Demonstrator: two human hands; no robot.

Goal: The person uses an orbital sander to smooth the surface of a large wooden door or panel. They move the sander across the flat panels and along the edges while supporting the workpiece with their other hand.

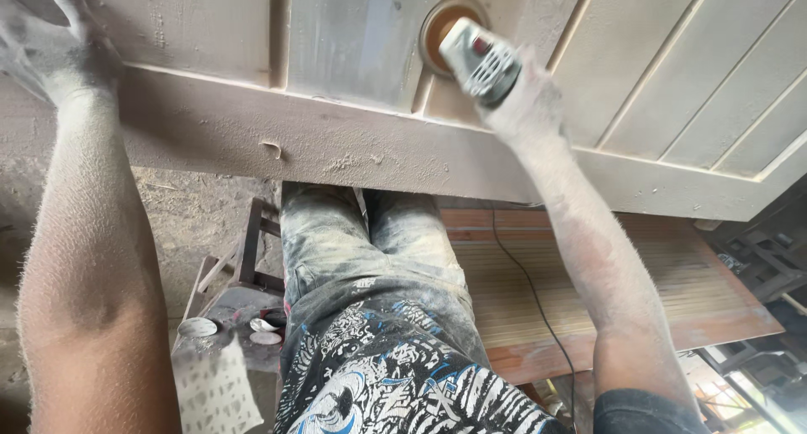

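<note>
While your right hand (pixel 523 97) clamps the sander (pixel 475 57), its disc flat on the door (pixel 353 144), your left hand (pixel 52 51) spreads open, steadying the panel.

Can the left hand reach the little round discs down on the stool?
Probably not right now: the left hand is stretched up flat on the dusty wooden door, and the discs lie far below it.

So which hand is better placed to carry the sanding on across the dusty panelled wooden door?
The right hand: it already grips the grey handheld disc sander, whose disc sits against the pale panelled wooden door. The left hand lies flat on the door's far left, probably only bracing it.
</note>
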